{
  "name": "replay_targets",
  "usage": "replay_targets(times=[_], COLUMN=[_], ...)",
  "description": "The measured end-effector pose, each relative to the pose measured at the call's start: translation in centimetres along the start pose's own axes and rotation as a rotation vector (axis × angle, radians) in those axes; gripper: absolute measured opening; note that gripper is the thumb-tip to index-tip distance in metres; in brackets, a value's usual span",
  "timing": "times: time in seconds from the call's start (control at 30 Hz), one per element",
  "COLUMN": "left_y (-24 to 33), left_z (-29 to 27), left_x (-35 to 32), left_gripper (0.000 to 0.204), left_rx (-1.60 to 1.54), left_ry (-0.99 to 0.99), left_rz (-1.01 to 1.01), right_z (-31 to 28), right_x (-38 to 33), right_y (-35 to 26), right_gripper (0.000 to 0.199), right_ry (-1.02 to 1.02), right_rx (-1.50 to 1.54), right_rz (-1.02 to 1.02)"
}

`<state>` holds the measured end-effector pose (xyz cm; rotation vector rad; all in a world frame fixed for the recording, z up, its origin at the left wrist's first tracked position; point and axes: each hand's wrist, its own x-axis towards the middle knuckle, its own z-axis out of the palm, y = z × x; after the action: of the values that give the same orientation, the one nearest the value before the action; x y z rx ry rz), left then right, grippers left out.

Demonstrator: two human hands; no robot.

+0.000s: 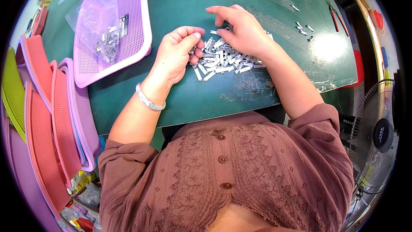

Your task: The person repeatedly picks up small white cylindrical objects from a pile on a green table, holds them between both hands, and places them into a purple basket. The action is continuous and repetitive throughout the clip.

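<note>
Resting on the green table (180,99), the pile of small metal clips (221,59) lies just under the right hand (241,30), whose loosely spread fingers touch its top. Left hand (179,51) curls beside the pile, fingertips (195,38) pinching what seems a clip; I cannot tell for certain.

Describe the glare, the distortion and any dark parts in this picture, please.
Head view: a bright glare patch lies on the green mat at right; the fisheye bends the mat's edges and leaves black corners; the pile of small metal pieces under the left hand and right hand is evenly lit and sharp.
</note>
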<state>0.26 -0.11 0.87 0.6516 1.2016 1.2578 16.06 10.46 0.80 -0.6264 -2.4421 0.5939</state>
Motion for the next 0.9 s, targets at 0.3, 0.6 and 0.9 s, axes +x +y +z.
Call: replay_targets(times=[0.3, 0.6, 0.9], left_y=[-0.1, -0.2, -0.2], left_z=[0.1, 0.1, -0.1], left_x=[0.1, 0.1, 0.1], left_gripper=[0.015, 0.014, 0.014], left_rx=[0.000, 0.057, -0.132], left_ry=[0.008, -0.013, 0.010], left_rz=[0.004, 0.024, 0.063], right_z=[0.7, -0.1, -0.6], right_x=[0.3, 0.1, 0.2], right_y=[-0.7, -1.7, -0.9], right_gripper=[0.045, 0.044, 0.039], right_ry=[-0.019, -0.072, -0.010], right_rx=[0.009, 0.487, 0.715], right_rz=[0.004, 0.127, 0.232])
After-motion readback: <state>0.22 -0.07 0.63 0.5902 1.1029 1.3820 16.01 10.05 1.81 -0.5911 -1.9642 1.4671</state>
